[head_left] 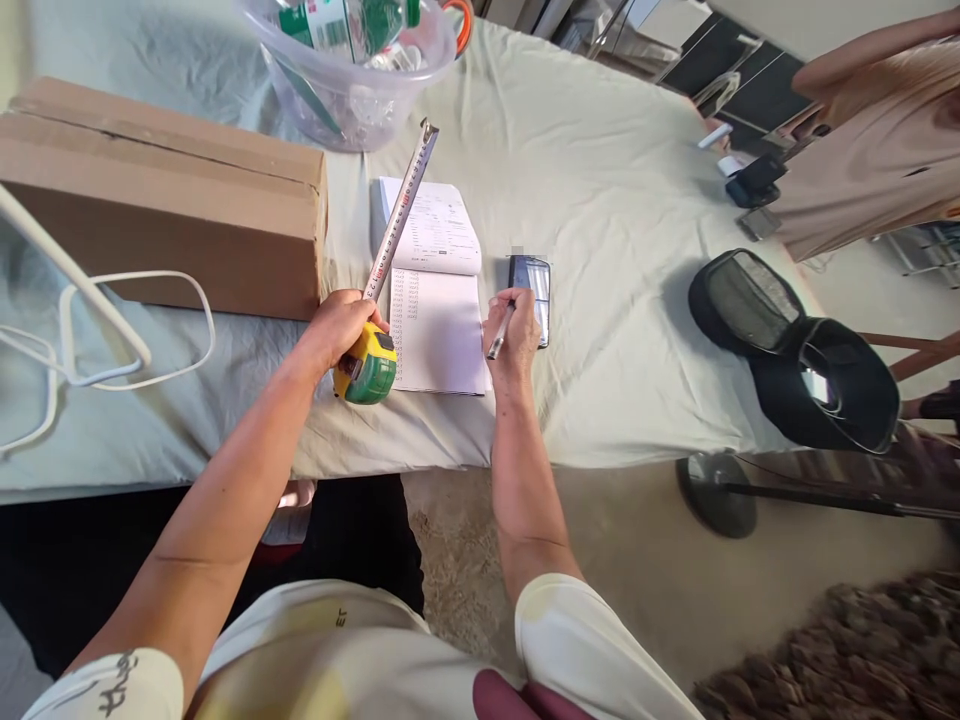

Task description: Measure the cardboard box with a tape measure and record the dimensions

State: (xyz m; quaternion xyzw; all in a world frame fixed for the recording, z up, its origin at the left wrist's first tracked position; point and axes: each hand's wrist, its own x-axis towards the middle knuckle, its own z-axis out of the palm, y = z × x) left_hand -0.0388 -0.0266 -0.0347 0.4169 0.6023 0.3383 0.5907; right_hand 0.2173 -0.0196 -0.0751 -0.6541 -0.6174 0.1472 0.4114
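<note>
My left hand [341, 330] is closed around a yellow and green tape measure [371, 372]. Its metal blade [403, 212] sticks out upward and to the right, across the left part of an open notebook [442, 345]. Columns of small writing run down the notebook's lower page, while the upper page carries print. At the notebook's right edge, my right hand [516, 330] grips a pen [501, 332], its fingers wrapped round it. Just beyond that hand lies a dark-framed phone [540, 290], partly covered by my fingers.
Left of the notebook sits a long cardboard box [172, 210], with a white cable [176, 275] before it. A clear plastic tub [360, 95] with bottles stands behind. To the right lies an open black case [780, 350]. Another person [877, 150] is at the far right.
</note>
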